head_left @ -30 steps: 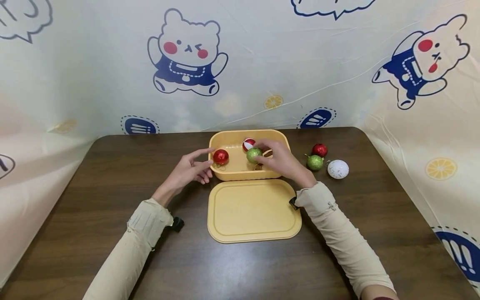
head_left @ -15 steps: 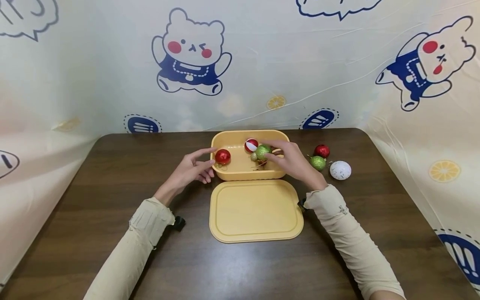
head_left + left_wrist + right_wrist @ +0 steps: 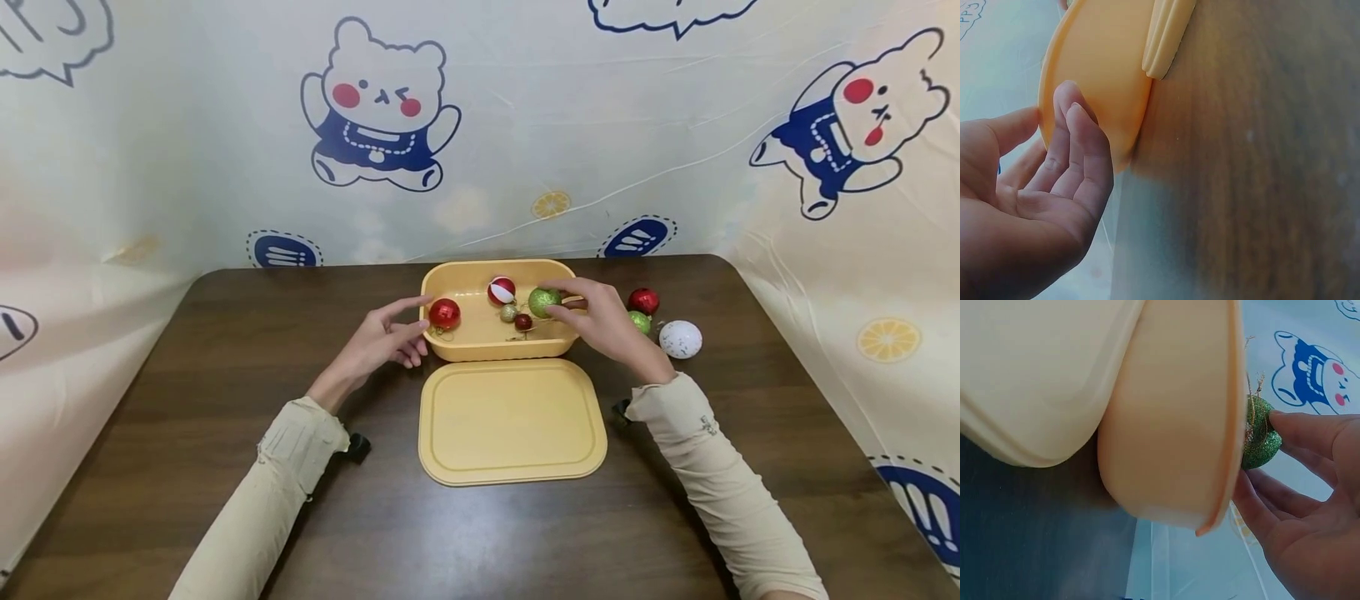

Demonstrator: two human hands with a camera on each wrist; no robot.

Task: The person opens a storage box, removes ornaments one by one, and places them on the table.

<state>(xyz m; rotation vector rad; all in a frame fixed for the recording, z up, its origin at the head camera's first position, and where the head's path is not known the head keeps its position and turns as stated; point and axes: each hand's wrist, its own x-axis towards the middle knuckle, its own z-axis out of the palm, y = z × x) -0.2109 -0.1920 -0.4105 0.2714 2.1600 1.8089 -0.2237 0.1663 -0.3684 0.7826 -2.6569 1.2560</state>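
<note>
Our left hand (image 3: 384, 337) rests against the left wall of the yellow box (image 3: 480, 343), fingers relaxed and lightly spread, gripping nothing. Inside the box lie a red bauble (image 3: 444, 314) and a red-and-white bauble (image 3: 501, 291). Our right hand (image 3: 603, 323) pinches a green glitter bauble (image 3: 543, 301) between thumb and fingertips, just over the box's right rim. We judge placement is in hand; the next move calls for lowering the bauble and releasing it.

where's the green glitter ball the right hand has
In the head view, the green glitter ball is pinched by the right hand over the yellow plastic box's right end.
</note>
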